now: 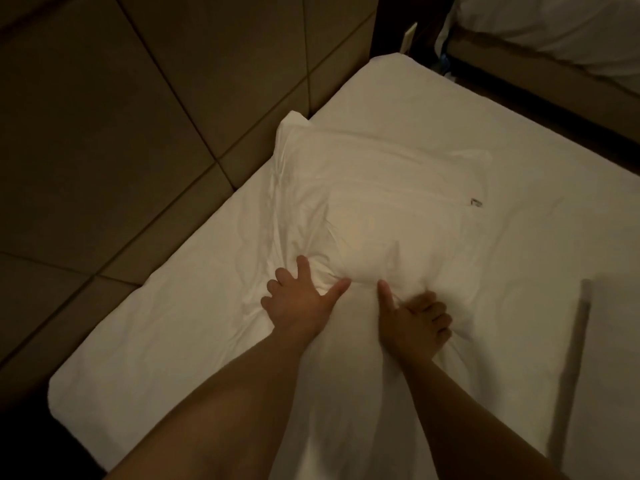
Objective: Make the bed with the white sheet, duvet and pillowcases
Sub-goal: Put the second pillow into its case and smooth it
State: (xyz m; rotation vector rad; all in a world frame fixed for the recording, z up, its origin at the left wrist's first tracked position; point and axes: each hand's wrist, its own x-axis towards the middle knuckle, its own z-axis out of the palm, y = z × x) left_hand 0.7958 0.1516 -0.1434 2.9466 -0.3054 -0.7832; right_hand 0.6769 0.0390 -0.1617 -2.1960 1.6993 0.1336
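Pillowcase — matt, creased white cloth

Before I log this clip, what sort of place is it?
Probably a hotel room: a bed in plain white linen against a padded panel headboard wall, with a second white-made bed close beside it. Both hands work a pillow.
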